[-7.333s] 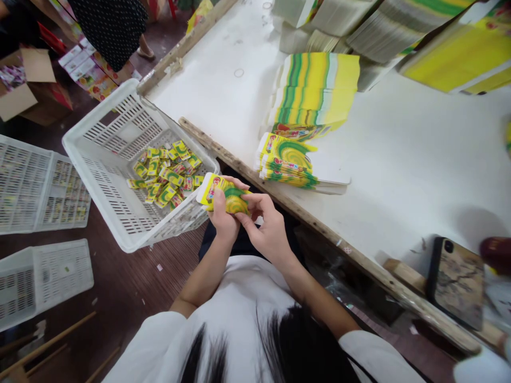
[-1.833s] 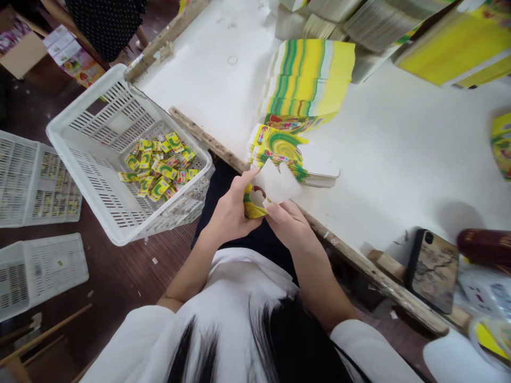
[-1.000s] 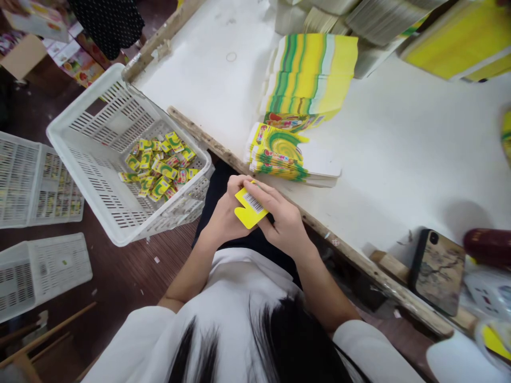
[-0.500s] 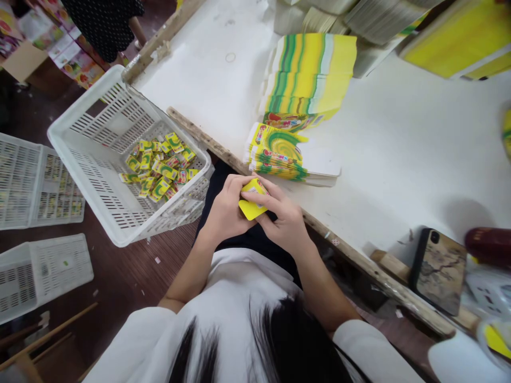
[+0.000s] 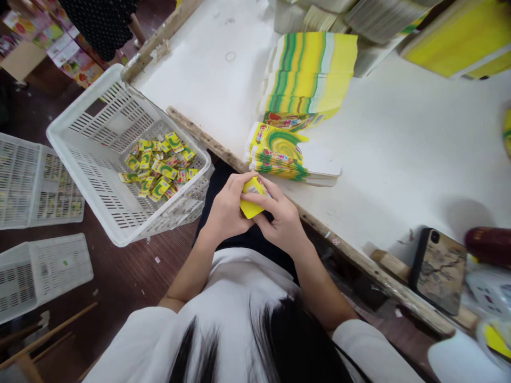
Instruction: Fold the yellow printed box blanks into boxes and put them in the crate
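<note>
Between my two hands, above my lap at the table's edge, is a small yellow cardboard box (image 5: 252, 205) with a barcode on one face. My left hand (image 5: 228, 210) wraps round its left side. My right hand (image 5: 282, 218) grips it from the right, with fingers across its front. Just beyond my hands lies a fanned stack of flat printed cartons (image 5: 279, 151) in yellow and green. To my left, a white plastic basket (image 5: 96, 143) has several small folded yellow-green boxes (image 5: 162, 167) lying in it.
Behind the near stack, more flat carton sheets (image 5: 311, 74) lie on the white table (image 5: 399, 143). At the right are a phone (image 5: 439, 271), a dark red bottle (image 5: 489, 246) and a power strip (image 5: 489, 292). Other white baskets (image 5: 56, 266) stand on the floor. A person (image 5: 101, 26) is at upper left.
The yellow flap on the box, sticking out before, now sits closer against it, and more of the barcode face shows. My hands have barely shifted.
</note>
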A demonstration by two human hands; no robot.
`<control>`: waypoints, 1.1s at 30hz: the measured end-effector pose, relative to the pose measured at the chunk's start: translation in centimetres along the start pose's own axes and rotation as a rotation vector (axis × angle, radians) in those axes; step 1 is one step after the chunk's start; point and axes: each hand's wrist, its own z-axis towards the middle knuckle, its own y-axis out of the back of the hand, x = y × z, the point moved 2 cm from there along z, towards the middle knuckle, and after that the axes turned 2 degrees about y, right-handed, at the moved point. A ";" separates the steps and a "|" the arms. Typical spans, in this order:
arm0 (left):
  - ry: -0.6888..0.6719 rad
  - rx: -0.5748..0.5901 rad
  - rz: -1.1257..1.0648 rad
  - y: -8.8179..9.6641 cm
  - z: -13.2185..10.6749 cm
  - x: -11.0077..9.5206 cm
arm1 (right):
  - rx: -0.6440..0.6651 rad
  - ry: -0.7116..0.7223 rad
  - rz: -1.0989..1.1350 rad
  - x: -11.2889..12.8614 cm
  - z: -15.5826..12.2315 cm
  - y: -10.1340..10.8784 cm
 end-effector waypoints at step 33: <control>0.077 -0.034 0.038 -0.6 -0.1 0.2 | -0.073 -0.011 -0.014 0.4 0.3 0.0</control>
